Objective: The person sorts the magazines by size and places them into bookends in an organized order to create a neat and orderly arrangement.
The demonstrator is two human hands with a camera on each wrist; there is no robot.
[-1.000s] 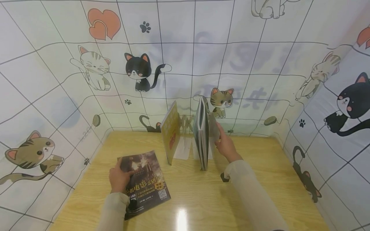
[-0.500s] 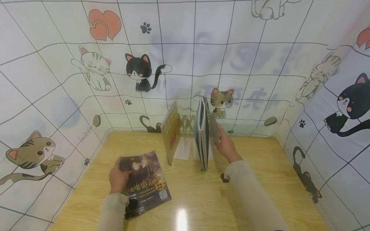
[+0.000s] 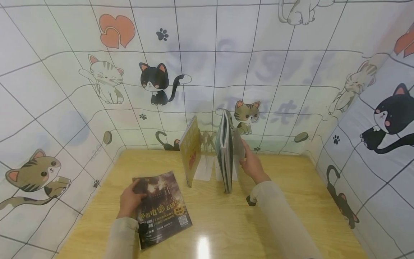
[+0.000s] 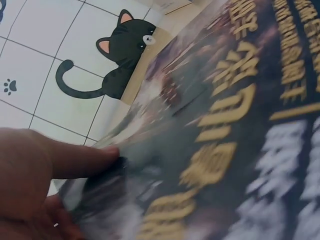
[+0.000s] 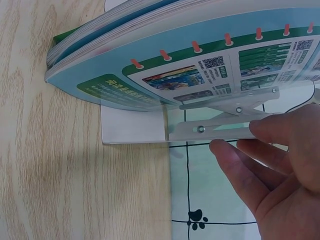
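My left hand (image 3: 130,200) pinches the left edge of a dark book (image 3: 161,205) with gold lettering on its cover. In the left wrist view the thumb lies on the cover and other fingers are under the edge. My right hand (image 3: 252,164) grips the right side of a white metal expanding bookend (image 5: 215,125), its fingers and thumb at the plate's edge in the right wrist view. Between the bookend's plates several books (image 3: 226,154) stand upright, a blue-covered one (image 5: 115,80) nearest the hand. Leaning at the left side is a yellow book (image 3: 191,151).
All this is on a light wooden table (image 3: 207,216). Cat-patterned sheeting (image 3: 207,72) rises behind the table and along both sides, close behind the bookend.
My left hand shifts very slightly left along with the head view. The dark book tilts a little, its lettering sharper now. My right hand stays on the bookend; the upright books have not moved.
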